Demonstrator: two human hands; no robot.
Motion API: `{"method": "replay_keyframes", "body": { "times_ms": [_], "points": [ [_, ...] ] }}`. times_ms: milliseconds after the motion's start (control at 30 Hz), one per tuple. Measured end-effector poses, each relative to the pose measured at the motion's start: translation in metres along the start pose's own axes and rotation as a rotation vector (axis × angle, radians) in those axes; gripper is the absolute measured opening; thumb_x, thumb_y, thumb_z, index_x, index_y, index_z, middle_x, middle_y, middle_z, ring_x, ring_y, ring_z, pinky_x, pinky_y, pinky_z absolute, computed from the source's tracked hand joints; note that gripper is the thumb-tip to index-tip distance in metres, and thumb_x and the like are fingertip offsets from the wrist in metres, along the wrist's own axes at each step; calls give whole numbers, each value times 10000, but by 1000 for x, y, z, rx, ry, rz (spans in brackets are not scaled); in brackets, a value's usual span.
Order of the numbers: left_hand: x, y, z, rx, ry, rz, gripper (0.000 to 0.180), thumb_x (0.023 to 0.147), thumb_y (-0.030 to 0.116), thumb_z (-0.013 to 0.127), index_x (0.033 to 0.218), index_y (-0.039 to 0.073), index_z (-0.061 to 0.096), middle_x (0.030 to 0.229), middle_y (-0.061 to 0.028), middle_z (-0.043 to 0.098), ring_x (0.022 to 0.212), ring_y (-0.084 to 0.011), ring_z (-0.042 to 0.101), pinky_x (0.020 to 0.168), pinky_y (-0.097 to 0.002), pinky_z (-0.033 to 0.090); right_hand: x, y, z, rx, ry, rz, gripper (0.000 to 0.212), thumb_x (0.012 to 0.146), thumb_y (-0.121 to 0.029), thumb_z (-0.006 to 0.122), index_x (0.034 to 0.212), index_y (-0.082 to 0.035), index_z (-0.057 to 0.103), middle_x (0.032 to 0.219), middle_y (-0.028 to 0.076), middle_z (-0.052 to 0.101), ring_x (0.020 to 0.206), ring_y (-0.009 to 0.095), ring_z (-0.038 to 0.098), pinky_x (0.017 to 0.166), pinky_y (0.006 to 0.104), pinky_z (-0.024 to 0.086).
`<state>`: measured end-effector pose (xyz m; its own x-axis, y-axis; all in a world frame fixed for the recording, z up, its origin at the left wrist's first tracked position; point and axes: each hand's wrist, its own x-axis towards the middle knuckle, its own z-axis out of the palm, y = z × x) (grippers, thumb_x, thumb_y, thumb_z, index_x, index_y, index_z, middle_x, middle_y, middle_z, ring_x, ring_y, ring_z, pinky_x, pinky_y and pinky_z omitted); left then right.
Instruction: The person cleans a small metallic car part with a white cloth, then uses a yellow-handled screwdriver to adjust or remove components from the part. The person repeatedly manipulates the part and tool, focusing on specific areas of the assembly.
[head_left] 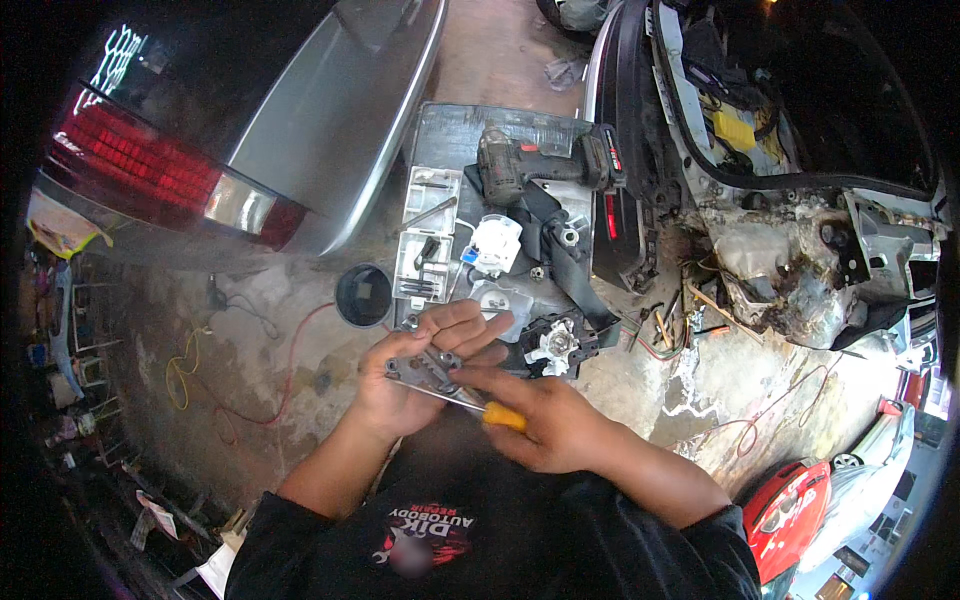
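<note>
In front of my chest, my left hand [378, 388] holds a small flat metal bracket-like part [425, 373], its fingers curled around it. My right hand [555, 425] grips a screwdriver by its yellow handle [504, 416]. The thin shaft crosses the metal part's lower edge; the fingers hide exactly where the tip rests. Just beyond the hands lie a clear plastic piece [508, 303] and a black and silver mechanism [556, 345]. Farther back are a white plastic part with a blue spot [495, 243] and a dark belt strap [578, 285].
A cordless power driver [505, 172] lies on the work surface [445, 130] beside an open grey bit case [430, 250]. A black bucket [363, 296] stands to the left. A silver car [330, 110] and a stripped car body [790, 250] flank me. Red hose [290, 370] trails across the floor.
</note>
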<state>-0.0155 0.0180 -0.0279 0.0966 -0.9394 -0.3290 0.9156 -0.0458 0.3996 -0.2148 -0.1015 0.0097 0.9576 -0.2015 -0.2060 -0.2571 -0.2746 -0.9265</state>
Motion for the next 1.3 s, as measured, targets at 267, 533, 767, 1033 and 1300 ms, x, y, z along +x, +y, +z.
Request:
{"method": "replay_keyframes", "body": {
  "times_ms": [267,533,767,1033,1300],
  "points": [
    [-1,6,-13,-90,122,-78,812,889,394,588,1569,-35,475,1522,-245,601,1577,-477,401,1279,-639,371,-10,20,-32,500,7,168,649,971,22,696,1588,-90,530,1261,77,710,1015,151,697,931,360,578],
    [14,1,-7,-243,21,-129,969,737,311,627,1636,16,415,1555,-220,599,1584,-485,382,1279,-646,365,-15,23,-29,759,-23,188,637,1018,34,654,1622,-49,470,1254,74,672,982,151,704,869,315,579],
    [17,0,-6,-182,0,-144,887,747,229,605,1601,31,472,1488,-184,649,1523,-422,481,1235,-659,414,-10,28,-30,566,63,178,639,989,14,688,1599,-47,506,1172,59,708,972,159,704,871,336,568],
    [23,19,-44,393,305,-112,472,908,227,668,1355,79,641,1074,-25,664,972,-194,666,947,-474,603,19,91,-116,-338,206,287,640,908,-141,727,1531,-190,590,1011,262,766,948,396,787,852,495,597],
    [36,21,2,480,332,-91,578,940,315,763,1436,107,552,1124,-49,620,1005,-205,679,875,-430,590,85,137,-100,-661,166,315,640,924,-229,740,1533,-218,544,1073,263,770,1011,479,749,916,578,596]
  ]
}}
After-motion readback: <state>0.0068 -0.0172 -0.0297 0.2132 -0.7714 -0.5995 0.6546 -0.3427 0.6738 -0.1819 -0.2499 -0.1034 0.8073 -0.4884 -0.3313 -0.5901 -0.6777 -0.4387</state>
